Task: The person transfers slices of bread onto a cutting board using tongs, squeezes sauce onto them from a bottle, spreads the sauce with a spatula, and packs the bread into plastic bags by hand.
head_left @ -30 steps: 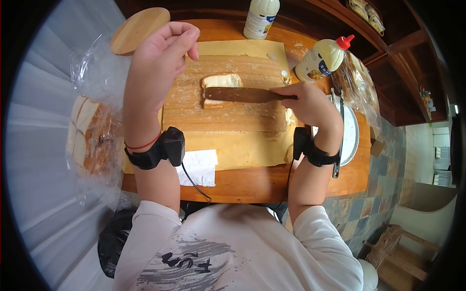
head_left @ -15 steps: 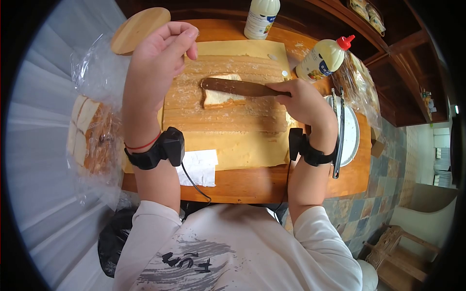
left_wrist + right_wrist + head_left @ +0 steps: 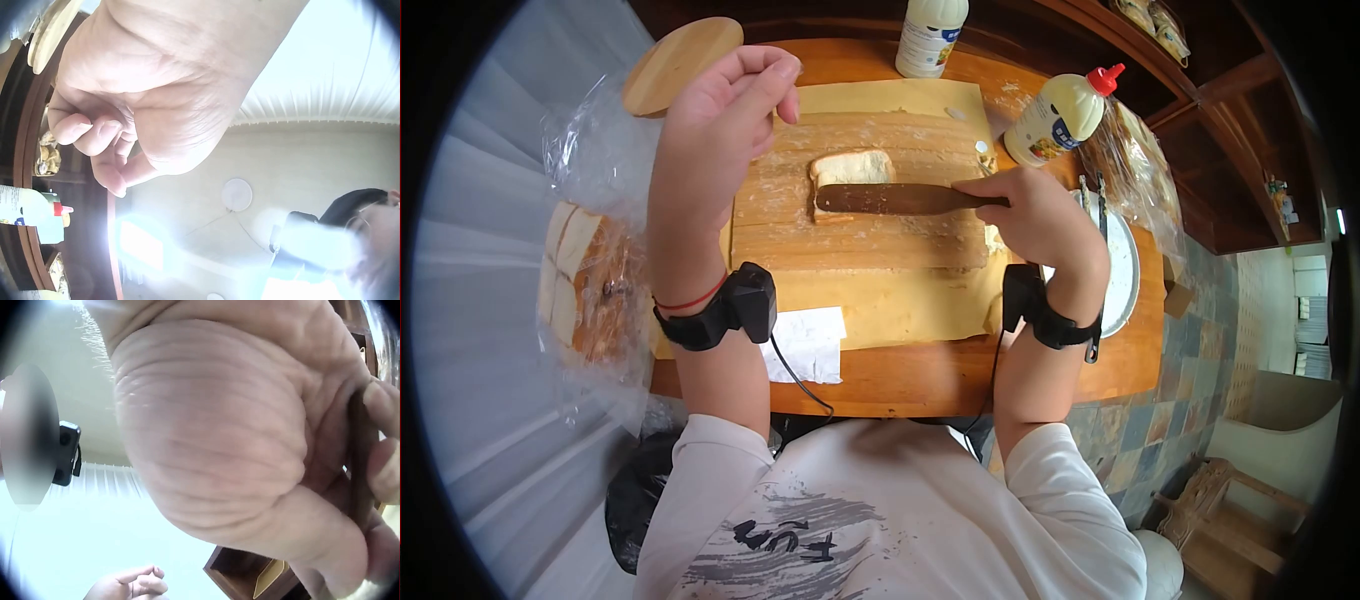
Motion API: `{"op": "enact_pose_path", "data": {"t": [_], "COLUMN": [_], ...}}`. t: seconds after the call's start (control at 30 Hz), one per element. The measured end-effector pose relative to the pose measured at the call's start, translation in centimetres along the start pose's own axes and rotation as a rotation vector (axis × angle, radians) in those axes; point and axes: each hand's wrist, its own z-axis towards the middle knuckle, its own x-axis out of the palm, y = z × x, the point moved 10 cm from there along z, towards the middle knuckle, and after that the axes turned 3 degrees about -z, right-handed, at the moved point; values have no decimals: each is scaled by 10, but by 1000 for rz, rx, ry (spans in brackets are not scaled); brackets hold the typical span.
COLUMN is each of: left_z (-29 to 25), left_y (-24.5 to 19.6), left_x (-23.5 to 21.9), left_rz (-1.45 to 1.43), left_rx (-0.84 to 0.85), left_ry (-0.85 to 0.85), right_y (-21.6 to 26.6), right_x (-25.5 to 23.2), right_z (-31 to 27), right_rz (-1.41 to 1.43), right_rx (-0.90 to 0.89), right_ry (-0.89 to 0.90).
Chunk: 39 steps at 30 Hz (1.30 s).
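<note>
A slice of bread [image 3: 855,167] lies on the wooden board [image 3: 910,250]. Across its lower part lies the flat brown blade of a spreading knife [image 3: 880,198]. The right hand [image 3: 1045,220] grips the knife's handle, with the thumb and fingers around it; the right wrist view shows the handle [image 3: 359,456] between the fingers and palm. Raised over the board's upper left corner, the left hand [image 3: 720,110] holds nothing. In the left wrist view its fingers [image 3: 97,134] are loosely curled, thumb tip near a fingertip.
Two bottles of pale sauce, one white-labelled [image 3: 930,40] and one red-capped [image 3: 1055,118], stand behind the board. Wrapped bread [image 3: 585,280] lies at left, below a round wooden piece [image 3: 683,65]. A white bowl [image 3: 1122,275] is at right, paper [image 3: 808,345] at the front.
The knife first moved up over the top part of the slice, then back down to its lower part, with the right hand following. The left hand has barely moved.
</note>
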Motion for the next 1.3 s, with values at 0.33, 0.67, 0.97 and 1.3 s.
{"op": "enact_pose_path", "data": {"t": [0.33, 0.67, 0.97, 1.3], "left_z": [0, 0, 1, 1], "left_y": [-2, 0, 0, -2], "left_x": [-4, -4, -5, -4], "left_rz": [-36, -31, -29, -26], "left_rx": [4, -8, -7, 1], "left_ry": [-2, 5, 9, 10], "right_y": [-56, -20, -51, -40], "right_x": [-23, -6, -21, 3], "right_z": [-17, -6, -10, 18], "right_rz": [38, -4, 38, -3], "right_rx": [192, 34, 128, -11], "right_ry": [-81, -5, -102, -88]}}
